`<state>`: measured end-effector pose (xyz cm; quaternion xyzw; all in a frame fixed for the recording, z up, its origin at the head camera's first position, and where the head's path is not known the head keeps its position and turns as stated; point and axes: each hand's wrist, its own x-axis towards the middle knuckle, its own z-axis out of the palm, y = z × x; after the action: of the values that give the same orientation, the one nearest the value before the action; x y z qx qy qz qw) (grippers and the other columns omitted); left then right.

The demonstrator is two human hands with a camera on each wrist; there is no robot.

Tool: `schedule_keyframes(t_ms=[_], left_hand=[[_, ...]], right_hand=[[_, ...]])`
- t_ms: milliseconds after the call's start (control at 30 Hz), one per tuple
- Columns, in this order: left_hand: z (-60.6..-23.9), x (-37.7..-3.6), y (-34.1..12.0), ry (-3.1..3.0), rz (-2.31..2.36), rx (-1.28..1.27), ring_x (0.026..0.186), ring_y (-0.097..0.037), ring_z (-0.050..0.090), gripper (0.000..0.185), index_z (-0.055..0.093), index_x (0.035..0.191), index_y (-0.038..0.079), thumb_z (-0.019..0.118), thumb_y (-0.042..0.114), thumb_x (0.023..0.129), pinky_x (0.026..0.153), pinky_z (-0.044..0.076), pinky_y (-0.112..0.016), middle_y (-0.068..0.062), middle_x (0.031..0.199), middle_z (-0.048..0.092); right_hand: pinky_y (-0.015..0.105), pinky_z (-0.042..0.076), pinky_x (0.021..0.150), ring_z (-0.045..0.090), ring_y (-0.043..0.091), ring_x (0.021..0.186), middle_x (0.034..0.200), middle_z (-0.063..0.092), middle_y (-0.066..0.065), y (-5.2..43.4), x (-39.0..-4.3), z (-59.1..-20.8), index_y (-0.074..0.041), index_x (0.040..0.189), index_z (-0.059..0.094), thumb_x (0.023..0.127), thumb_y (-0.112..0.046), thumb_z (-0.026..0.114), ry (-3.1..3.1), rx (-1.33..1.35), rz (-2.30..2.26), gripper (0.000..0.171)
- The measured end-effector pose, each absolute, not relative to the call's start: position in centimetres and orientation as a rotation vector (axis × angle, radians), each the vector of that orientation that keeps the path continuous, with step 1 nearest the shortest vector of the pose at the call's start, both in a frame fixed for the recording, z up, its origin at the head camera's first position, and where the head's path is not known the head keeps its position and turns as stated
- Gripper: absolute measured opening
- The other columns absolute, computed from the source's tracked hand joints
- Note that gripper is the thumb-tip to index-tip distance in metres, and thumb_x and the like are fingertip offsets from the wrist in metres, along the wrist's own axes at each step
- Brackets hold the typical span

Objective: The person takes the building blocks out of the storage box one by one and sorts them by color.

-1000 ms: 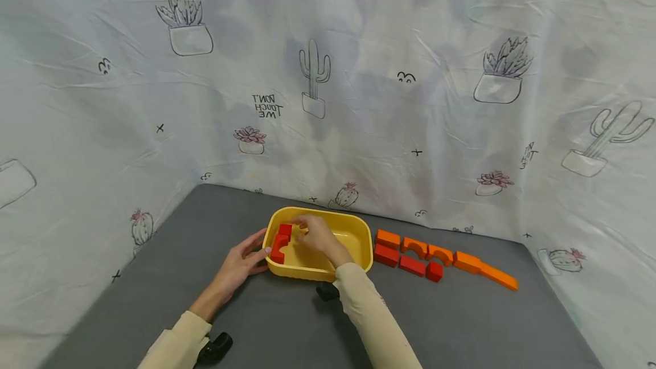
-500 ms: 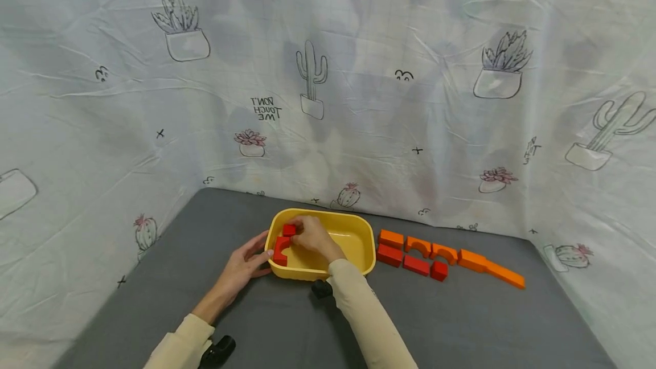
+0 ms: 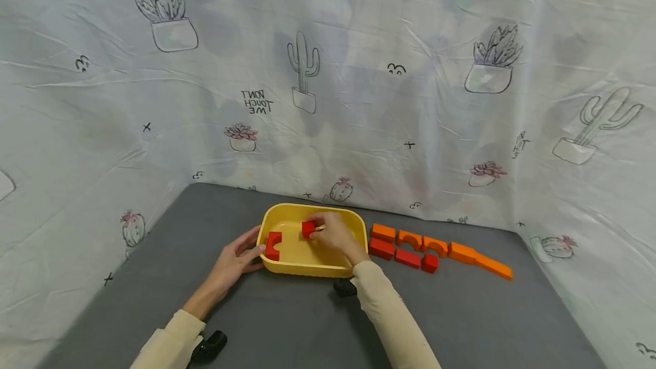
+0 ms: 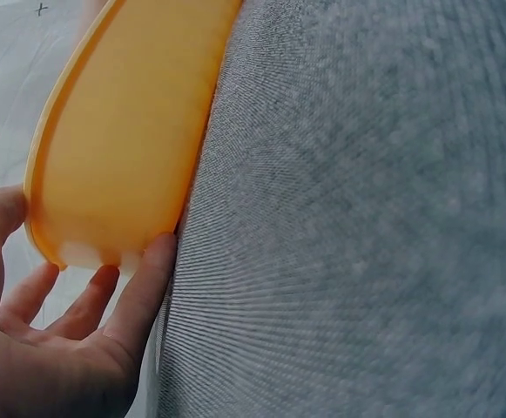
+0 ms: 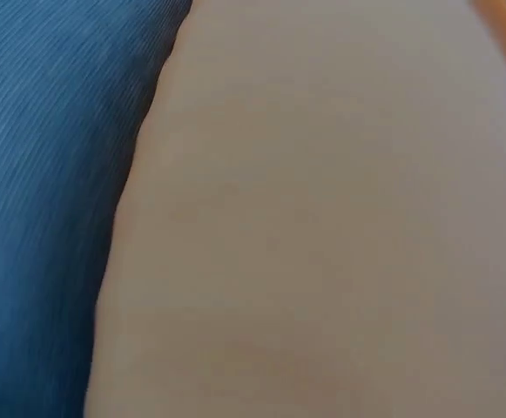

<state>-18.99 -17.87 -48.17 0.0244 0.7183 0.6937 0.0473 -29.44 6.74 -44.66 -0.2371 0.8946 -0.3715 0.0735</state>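
Right hand (image 3: 338,234) pinches a red cube (image 3: 308,229) inside the glossy yellow tub (image 3: 312,266), left hand (image 3: 233,259) lies relaxed, fingers straight against its rounded corner.

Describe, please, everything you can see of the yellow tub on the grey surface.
The yellow tub is a shallow, rounded-rectangular container of what looks like smooth plastic, sitting upright on the grey surface near the cloth backdrop. A red arch block lies inside at its left end. The left hand steadies its left rim, fingers against the outer wall. The right hand reaches inside, pinching a small red block.
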Motion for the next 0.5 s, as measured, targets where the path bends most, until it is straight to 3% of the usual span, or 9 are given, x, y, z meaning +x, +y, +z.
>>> schedule_keyframes(t_ms=[233, 500], left_hand=[[-47.9, -19.0, -17.8, 2.195, 2.104, 0.048, 0.134, -0.036, 0.043, 0.064, 0.033, 0.154, 0.014, 0.063, 0.024, 0.098, 0.09, 0.056, -0.041, -0.019, 0.154, 0.032], [-47.8, -19.1, -17.7, 2.181, 2.102, 0.076, 0.135, -0.037, 0.041, 0.065, 0.031, 0.155, 0.014, 0.062, 0.023, 0.098, 0.091, 0.055, -0.042, -0.02, 0.155, 0.031]], right_hand=[[0.038, 0.054, 0.093, 0.066, 0.024, 0.103, 0.11, 0.071, 0.011, 9.7, -28.8, -44.1, -0.002, 0.121, 0.068, 0.085, -0.002, 0.075, 2.762, -0.727, -1.035, 0.037], [0.035, 0.058, 0.084, 0.068, 0.023, 0.098, 0.107, 0.072, 0.01, 13.6, -27.8, -43.6, -0.003, 0.12, 0.069, 0.085, -0.007, 0.076, 2.797, -0.681, -1.155, 0.036]])
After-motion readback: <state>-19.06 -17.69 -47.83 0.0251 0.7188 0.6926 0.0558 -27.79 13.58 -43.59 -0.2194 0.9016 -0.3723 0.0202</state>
